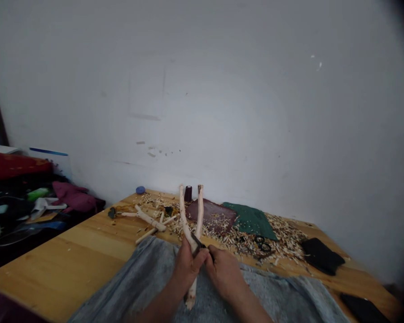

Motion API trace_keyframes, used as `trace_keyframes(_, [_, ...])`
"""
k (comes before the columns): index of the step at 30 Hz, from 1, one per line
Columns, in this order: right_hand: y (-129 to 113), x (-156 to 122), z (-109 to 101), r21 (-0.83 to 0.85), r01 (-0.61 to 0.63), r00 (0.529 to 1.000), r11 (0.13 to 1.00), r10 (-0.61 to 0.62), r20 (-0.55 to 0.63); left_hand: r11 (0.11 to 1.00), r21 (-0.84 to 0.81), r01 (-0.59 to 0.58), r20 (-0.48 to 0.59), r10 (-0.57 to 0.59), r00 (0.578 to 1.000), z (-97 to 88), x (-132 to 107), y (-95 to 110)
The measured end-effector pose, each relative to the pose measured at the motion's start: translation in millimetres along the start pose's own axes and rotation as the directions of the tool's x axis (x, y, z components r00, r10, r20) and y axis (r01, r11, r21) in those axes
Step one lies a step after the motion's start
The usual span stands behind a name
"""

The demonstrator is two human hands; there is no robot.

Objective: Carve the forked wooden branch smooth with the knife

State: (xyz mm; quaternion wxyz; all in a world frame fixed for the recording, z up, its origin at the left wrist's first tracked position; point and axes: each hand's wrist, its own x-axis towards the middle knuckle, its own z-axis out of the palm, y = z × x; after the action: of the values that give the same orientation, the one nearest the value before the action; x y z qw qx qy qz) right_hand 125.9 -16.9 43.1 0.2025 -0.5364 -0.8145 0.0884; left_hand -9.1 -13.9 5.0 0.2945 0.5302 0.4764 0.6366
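Observation:
A peeled, Y-shaped forked stick (200,213) stands nearly upright before me, its two prongs pointing up and its stem reaching down over the grey cloth. My left hand (186,265) is closed around the stem just below the fork. In my right hand (224,270) is a knife (198,241), whose dark blade lies against the wood at the fork. My left thumb rests near the blade, beside my right fingers. Most of the knife's handle is hidden in my grip. The grey cloth (148,264) spreads under both forearms and over the table's front edge.
Wood shavings (286,237) cover much of the wooden table (67,269). On it are another forked branch (150,220), a maroon sheet (210,215), a green sheet (252,220), scissors (262,243), a dark spool (188,194) and a black pouch (321,255). Clutter (37,202) lies left; a wall stands behind.

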Motion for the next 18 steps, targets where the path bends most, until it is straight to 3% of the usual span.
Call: trace_keyframes(18, [-8.2, -0.6, -7.5, -0.21, -0.06, 0.998, 0.976, 0.059, -0.008, 0.996, 0.039, 0.085, 0.027, -0.086, 0.996, -0.1, -0.9, 4.4])
